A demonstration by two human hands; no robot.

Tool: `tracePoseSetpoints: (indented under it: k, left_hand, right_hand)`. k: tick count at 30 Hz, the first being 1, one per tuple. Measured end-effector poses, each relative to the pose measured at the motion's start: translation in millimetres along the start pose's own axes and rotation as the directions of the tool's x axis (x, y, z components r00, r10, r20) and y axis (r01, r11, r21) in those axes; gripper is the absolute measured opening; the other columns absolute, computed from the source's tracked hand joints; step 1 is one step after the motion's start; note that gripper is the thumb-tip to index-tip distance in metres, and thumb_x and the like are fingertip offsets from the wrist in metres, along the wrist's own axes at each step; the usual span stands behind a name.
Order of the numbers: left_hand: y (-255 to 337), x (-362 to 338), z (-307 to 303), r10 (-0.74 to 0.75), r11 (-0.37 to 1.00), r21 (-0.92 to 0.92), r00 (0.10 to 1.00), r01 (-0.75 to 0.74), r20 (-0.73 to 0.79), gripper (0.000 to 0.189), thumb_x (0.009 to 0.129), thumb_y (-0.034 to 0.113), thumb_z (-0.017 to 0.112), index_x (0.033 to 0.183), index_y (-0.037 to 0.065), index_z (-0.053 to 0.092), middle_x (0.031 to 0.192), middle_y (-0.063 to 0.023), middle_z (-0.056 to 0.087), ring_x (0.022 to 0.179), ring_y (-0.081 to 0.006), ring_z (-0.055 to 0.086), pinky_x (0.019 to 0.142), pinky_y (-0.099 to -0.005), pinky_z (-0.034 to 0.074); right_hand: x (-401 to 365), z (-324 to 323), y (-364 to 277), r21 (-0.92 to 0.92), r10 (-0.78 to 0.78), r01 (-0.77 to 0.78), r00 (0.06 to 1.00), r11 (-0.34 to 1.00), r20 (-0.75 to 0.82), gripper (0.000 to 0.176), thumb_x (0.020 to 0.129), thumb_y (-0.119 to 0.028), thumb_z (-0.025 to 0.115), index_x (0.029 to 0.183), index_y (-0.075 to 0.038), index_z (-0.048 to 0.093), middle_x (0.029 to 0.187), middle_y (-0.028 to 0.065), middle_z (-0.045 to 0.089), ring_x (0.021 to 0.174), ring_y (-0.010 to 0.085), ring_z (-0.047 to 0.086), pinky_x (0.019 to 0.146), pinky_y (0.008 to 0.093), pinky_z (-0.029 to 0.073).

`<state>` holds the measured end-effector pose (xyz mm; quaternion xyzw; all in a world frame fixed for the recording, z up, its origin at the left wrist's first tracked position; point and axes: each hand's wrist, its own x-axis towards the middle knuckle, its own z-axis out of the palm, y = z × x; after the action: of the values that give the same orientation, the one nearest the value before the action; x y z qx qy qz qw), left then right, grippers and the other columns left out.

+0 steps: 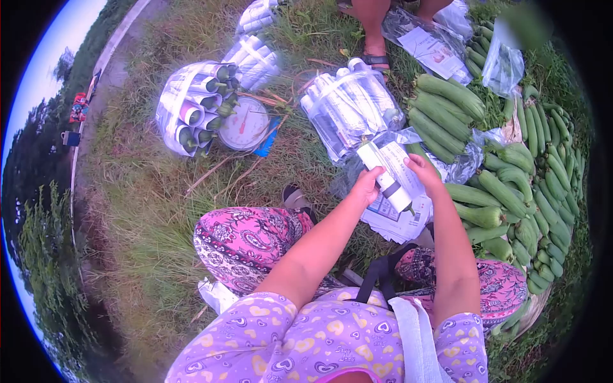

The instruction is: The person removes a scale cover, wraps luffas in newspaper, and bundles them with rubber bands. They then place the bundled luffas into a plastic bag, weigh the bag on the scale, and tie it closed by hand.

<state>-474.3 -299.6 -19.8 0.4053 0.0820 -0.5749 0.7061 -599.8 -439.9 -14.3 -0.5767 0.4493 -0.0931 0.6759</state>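
In the head view, the left grip (367, 185) is closed around the side of a paper-wrapped luffa gourd (381, 172), and the right grip (423, 173) seems to pinch the outer edge of the printed sheet (399, 167) beside it. The wrapped gourd is held slantwise above the far edge of the stack of printed papers (397, 225), with a green tip showing at its near end. It should feel fairly light, firm yet easily bruised, and could slide inside its smooth paper. Mid-length, around the wrapping, looks the safest hold; the tips probably snap readily. The sheet would be limp and tear-prone, best taken flat near an edge. Unwrapped luffa gourds (488, 195) are heaped beyond the right arm.
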Motion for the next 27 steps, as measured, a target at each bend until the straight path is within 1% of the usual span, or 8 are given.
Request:
tracePoseSetpoints:
  k: [2, 8, 13, 16, 19, 21, 23, 27]
  left_hand:
    - [10, -3, 15, 0.045, 0.999, 0.005, 0.999, -0.045, 0.009, 0.041, 0.082, 0.006, 0.061, 0.12, 0.0, 0.048, 0.112, -0.0119, 0.059, 0.104, -0.0245, 0.058, 0.093, -0.0389, 0.046]
    - [48, -21, 46, 0.155, 0.987, 0.046, 0.988, -0.155, 0.01, 0.041, 0.08, 0.007, 0.063, 0.119, 0.001, 0.05, 0.108, -0.0131, 0.06, 0.097, -0.0257, 0.06, 0.085, -0.0406, 0.051]
    - [105, -61, 82, 0.347, 0.937, 0.059, 0.938, -0.345, -0.022, 0.038, 0.077, 0.004, 0.062, 0.113, 0.002, 0.052, 0.1, -0.0116, 0.061, 0.093, -0.0252, 0.062, 0.083, -0.0408, 0.052]
    - [124, -79, 89, 0.381, 0.92, 0.094, 0.924, -0.38, 0.005, 0.035, 0.079, 0.007, 0.063, 0.113, 0.002, 0.053, 0.101, -0.0123, 0.062, 0.093, -0.025, 0.062, 0.083, -0.0412, 0.052]
    - [139, -93, 90, 0.307, 0.95, 0.059, 0.951, -0.308, 0.017, 0.031, 0.081, 0.011, 0.064, 0.109, 0.002, 0.055, 0.102, -0.0128, 0.062, 0.09, -0.0254, 0.062, 0.082, -0.0412, 0.052]
    - [148, -97, 84, 0.246, 0.967, 0.038, 0.964, -0.251, 0.105, 0.028, 0.081, 0.013, 0.065, 0.106, 0.002, 0.057, 0.102, -0.013, 0.062, 0.088, -0.026, 0.063, 0.081, -0.0409, 0.052]
    - [152, -102, 87, 0.288, 0.953, 0.064, 0.952, -0.295, 0.102, 0.027, 0.081, 0.013, 0.066, 0.105, 0.002, 0.059, 0.1, -0.0111, 0.063, 0.086, -0.0234, 0.063, 0.078, -0.0385, 0.053]
    - [158, -100, 98, 0.47, 0.871, 0.138, 0.882, -0.471, 0.044, 0.028, 0.08, 0.011, 0.066, 0.106, 0.005, 0.058, 0.096, -0.006, 0.064, 0.083, -0.0176, 0.063, 0.075, -0.0346, 0.052]
  right_hand:
    - [-10, -9, -15, 0.101, 0.199, -0.233, 0.942, 0.967, 0.27, 0.039, 0.082, -0.025, 0.067, 0.109, 0.002, 0.061, 0.104, 0.0119, 0.064, 0.09, 0.0176, 0.062, 0.079, 0.0314, 0.049]
    - [-34, 22, -78, -0.233, -0.178, 0.215, 0.969, 0.948, 0.169, 0.035, 0.086, -0.015, 0.058, 0.119, -0.001, 0.057, 0.104, 0.0107, 0.065, 0.091, 0.0194, 0.061, 0.081, 0.0312, 0.047]
    - [-68, 67, -122, -0.038, -0.469, 0.487, 0.857, 0.873, 0.214, 0.057, 0.085, -0.02, 0.059, 0.137, -0.006, 0.04, 0.128, 0.0183, 0.052, 0.116, 0.0272, 0.051, 0.098, 0.0336, 0.038]
    - [-92, 89, -130, -0.267, -0.607, 0.654, 0.757, 0.708, 0.243, 0.072, 0.081, -0.026, 0.064, 0.141, -0.005, 0.03, 0.135, 0.021, 0.044, 0.124, 0.0296, 0.045, 0.102, 0.0352, 0.034]
    - [-93, 98, -127, -0.224, -0.638, 0.678, 0.735, 0.7, 0.23, 0.08, 0.078, -0.03, 0.068, 0.141, -0.003, 0.028, 0.134, 0.0238, 0.044, 0.124, 0.0321, 0.045, 0.101, 0.0363, 0.035]
    - [-101, 96, -131, 0.128, -0.48, 0.464, 0.823, 0.876, 0.304, 0.07, 0.083, -0.027, 0.062, 0.141, -0.003, 0.03, 0.129, 0.0182, 0.049, 0.116, 0.026, 0.05, 0.097, 0.0335, 0.038]
    - [-111, 92, -141, 0.398, -0.305, 0.125, 0.85, 0.909, 0.429, 0.065, 0.086, -0.024, 0.059, 0.141, -0.003, 0.03, 0.126, 0.0142, 0.051, 0.11, 0.0215, 0.052, 0.094, 0.0316, 0.04]
    - [-110, 107, -135, 0.362, -0.417, 0.298, 0.852, 0.883, 0.315, 0.061, 0.088, -0.022, 0.056, 0.14, -0.002, 0.031, 0.123, 0.0117, 0.052, 0.106, 0.019, 0.052, 0.091, 0.03, 0.041]
